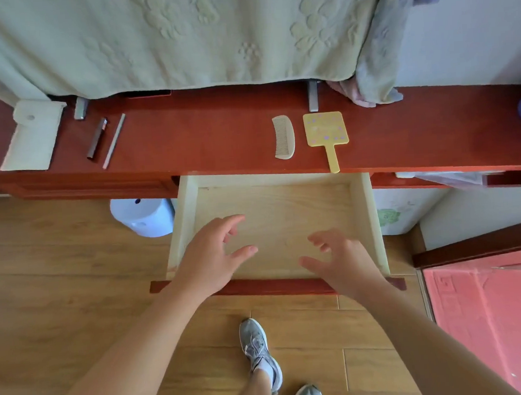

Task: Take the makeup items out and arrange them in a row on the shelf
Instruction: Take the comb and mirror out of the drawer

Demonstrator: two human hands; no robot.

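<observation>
On the red-brown shelf lie a white pouch, a dark lipstick tube, a thin silver pencil, a cream comb and a yellow hand mirror. Below it a pale wooden drawer stands pulled out, and nothing shows inside it. My left hand hovers over the drawer's near left part, fingers loosely spread and holding nothing. Over the near right part hangs my right hand, also relaxed and without anything in it.
A pale green cloth hangs down behind the shelf. A light blue bin stands on the wooden floor left of the drawer. A red mat lies at the right. My feet in grey shoes stand before the drawer's red front.
</observation>
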